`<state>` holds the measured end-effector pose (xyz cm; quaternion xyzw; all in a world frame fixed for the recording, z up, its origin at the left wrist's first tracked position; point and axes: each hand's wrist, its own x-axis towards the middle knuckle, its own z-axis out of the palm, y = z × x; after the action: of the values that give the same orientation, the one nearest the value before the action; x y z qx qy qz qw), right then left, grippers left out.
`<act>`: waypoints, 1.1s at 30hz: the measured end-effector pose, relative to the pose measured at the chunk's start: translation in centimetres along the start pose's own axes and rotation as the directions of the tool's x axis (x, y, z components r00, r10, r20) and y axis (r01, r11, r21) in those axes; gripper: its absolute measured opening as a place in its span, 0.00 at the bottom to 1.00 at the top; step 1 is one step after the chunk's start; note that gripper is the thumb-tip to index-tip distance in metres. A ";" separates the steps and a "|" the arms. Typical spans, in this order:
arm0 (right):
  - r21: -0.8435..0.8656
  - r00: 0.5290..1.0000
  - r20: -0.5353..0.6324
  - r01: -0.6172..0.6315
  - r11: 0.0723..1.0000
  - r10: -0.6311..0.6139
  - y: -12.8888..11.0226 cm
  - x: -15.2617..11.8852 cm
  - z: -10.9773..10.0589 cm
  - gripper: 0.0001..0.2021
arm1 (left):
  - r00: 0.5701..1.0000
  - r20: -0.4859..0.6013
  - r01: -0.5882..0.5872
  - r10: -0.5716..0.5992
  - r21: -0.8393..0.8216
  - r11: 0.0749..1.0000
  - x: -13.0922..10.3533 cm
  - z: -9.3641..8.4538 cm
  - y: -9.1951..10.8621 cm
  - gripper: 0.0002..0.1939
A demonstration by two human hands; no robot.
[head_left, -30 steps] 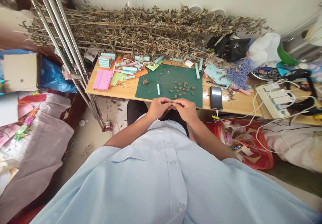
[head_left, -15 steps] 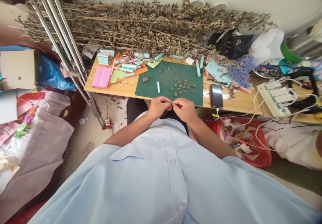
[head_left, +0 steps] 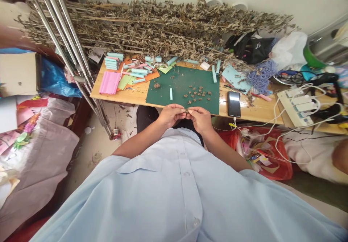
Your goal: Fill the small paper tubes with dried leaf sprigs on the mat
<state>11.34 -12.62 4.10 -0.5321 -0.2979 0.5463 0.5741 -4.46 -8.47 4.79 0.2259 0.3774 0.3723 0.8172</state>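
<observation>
My left hand [head_left: 172, 115] and my right hand [head_left: 200, 118] meet just off the front edge of the table. Between their pinched fingertips they both hold a small clump of dried plant [head_left: 187, 110]. Beyond them lies a green mat [head_left: 179, 80]. On its right part are several small brown clumps [head_left: 200, 94], and a larger clump [head_left: 157, 86] sits near its left edge. A pale blue paper roll [head_left: 171, 94] lies upright in view on the mat, left of the small clumps.
Dried stalks [head_left: 152, 28] span the table's back. Paper rolls [head_left: 138, 71] and a pink sheet [head_left: 110, 82] lie left of the mat. A phone [head_left: 234, 104], purple string [head_left: 261, 77] and power strip [head_left: 295, 106] are at right. Metal crutches [head_left: 73, 49] lean at left.
My fingers have shifted slightly, and the clump between them shows more. My right hand has turned a little. The things on the mat have not moved.
</observation>
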 end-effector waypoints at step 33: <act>-0.954 0.870 0.265 0.300 0.019 -0.417 -0.7 12.1 -14.6 0.16 | 0.981 -0.016 -0.175 0.193 0.357 0.918 1.8 -1.2 1.6 0.12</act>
<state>27.80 -5.26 -1.88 -0.7039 -0.6774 0.0265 0.2119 -5.29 -5.99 4.26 0.3943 0.4358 0.3791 0.7148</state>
